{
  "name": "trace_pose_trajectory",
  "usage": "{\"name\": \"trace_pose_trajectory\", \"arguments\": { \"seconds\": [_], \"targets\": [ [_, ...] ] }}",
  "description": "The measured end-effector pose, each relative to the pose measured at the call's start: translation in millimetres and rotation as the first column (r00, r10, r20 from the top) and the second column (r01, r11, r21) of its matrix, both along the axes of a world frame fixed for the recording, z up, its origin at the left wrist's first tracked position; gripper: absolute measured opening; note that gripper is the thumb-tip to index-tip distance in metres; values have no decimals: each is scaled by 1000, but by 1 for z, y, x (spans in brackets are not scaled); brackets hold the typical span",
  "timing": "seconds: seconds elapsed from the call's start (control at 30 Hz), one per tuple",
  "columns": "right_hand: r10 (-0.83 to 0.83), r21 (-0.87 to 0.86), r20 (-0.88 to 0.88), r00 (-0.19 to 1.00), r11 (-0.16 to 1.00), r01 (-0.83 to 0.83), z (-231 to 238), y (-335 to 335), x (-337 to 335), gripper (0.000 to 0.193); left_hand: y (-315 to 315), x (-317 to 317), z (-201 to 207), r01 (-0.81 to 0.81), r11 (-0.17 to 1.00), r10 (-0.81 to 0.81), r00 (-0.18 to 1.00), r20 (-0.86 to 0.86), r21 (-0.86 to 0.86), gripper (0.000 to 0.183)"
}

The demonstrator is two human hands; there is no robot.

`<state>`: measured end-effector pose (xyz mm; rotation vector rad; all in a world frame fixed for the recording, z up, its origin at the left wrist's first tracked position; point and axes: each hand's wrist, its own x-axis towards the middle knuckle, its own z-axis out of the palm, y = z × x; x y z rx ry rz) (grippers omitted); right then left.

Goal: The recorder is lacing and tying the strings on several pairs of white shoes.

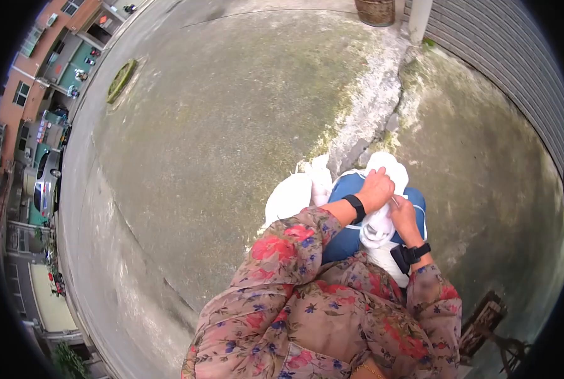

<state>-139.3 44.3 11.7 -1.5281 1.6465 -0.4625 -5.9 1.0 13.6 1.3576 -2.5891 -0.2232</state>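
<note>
My left hand (pixel 376 188) grips the top of a white plastic bag (pixel 378 228) that sits over a blue bin (pixel 348 243). My right hand (pixel 403 215) holds the same white bag just to the right and lower, the fingers pinching its gathered plastic. A second white bag (pixel 289 197) lies on the ground to the left of the bin, apart from both hands. Both wrists carry black bands, and my floral sleeves come up from the lower edge.
Grey concrete ground (pixel 219 126) with mossy patches and a crack (pixel 364 132) stretches ahead. A corrugated metal shutter (pixel 509 57) runs along the right, a woven basket (pixel 376 11) stands at the top, a round drain cover (pixel 121 81) lies far left, and a wooden object (pixel 484 325) sits lower right.
</note>
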Motion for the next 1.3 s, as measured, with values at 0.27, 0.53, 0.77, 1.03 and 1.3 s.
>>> {"name": "trace_pose_trajectory", "arguments": {
  "seconds": [0.27,0.53,0.77,1.03,1.3],
  "targets": [
    [29,-146,-219,975,987,-62,5,1,22,23,26,18,-2,-127,989,139,969,-205,71,13],
    [4,-226,-410,912,968,-106,14,5,31,16,14,15,12,-123,904,174,981,-88,409,20],
    [37,-334,-473,881,917,-218,-1,1,25,10,15,14,3,-64,926,114,987,-112,373,16],
    [48,-392,-477,877,882,-262,-3,-2,35,7,11,24,-4,40,940,86,934,-347,340,15],
    [466,-147,-351,812,829,-539,15,10,-5,21,37,29,-1,-1,968,94,928,-359,251,39]
  ]
}}
